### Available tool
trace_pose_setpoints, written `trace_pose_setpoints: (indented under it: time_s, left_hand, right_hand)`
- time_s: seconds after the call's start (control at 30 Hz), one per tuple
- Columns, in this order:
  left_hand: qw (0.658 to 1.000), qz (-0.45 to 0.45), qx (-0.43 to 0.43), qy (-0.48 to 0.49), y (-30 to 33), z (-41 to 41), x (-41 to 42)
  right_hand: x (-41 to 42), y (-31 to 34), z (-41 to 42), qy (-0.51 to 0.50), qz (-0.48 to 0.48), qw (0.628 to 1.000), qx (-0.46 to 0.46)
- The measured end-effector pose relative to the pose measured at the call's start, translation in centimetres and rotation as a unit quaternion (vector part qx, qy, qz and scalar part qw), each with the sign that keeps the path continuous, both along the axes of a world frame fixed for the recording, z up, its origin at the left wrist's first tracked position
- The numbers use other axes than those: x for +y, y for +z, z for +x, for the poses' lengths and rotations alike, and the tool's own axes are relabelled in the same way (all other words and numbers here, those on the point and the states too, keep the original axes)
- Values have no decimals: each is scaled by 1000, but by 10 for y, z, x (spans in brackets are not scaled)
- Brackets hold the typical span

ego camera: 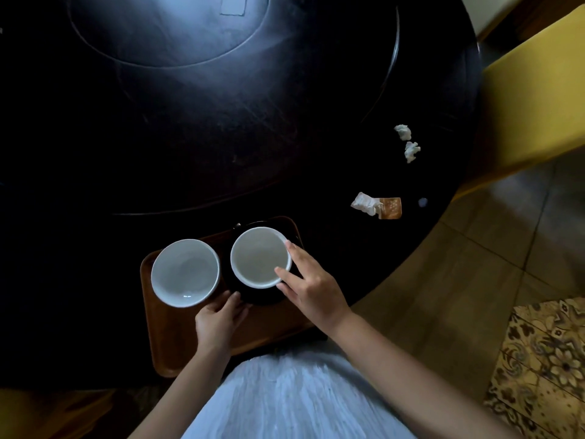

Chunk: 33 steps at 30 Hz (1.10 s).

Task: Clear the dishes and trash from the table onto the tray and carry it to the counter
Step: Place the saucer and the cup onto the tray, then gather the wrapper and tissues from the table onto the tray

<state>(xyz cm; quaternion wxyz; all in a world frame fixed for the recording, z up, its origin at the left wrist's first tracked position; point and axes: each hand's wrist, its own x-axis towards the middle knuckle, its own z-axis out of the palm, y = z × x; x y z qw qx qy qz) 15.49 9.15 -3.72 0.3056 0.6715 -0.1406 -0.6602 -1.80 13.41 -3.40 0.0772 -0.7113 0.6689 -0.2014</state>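
A brown wooden tray (177,353) lies at the near edge of the dark round table (221,147). On it stand two white bowls: one at the left (185,272), the other (260,256) resting on a black plate (262,297). My right hand (311,285) grips the right bowl's rim with thumb and fingers. My left hand (220,321) touches the black plate's near edge, between the bowls. Trash lies on the table to the right: a crumpled napkin with an orange wrapper (378,205) and two small crumpled tissues (408,142).
A yellow chair (535,99) stands at the table's right side. A small pale round spot (422,202) lies near the wrapper. The table's raised centre disc (171,30) is at the far side. Tiled floor and a patterned rug (544,369) are at the right.
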Motion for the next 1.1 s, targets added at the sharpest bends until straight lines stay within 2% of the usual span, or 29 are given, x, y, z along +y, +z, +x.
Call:
trace_pose_setpoints:
  time_s: [0.2, 0.3, 0.47, 0.57, 0.63, 0.7, 0.83, 0.93, 1.1]
  left_hand:
    - [999, 28, 25, -39, 6, 2, -1]
    - [986, 28, 33, -162, 11, 4, 2]
    - [931, 57, 24, -361, 24, -1, 8]
    - [905, -12, 13, -425, 40, -24, 10]
    - [870, -123, -29, -477, 52, -50, 7]
    - [814, -247, -83, -519, 58, -83, -3]
    - [713, -410, -205, -530, 55, -160, -30]
    - [668, -452, -288, -517, 39, -212, -48]
    - [608, -470, -350, -536, 4, -271, -71]
  right_hand:
    - [2, 0, 4, -24, -4, 1000, -2]
    - [4, 2, 6, -33, -10, 999, -2]
    - [15, 7, 0, -85, -33, 996, -21]
    - [24, 9, -23, -143, -48, 988, -33]
    - [25, 8, -52, -188, -37, 981, -33]
    - [22, 7, -89, -220, -14, 975, -26]
    - [9, 12, -167, -225, 57, 973, 4]
    - [-5, 7, -211, -189, 96, 977, 34]
    - [-31, -14, -246, -107, 122, 984, 73]
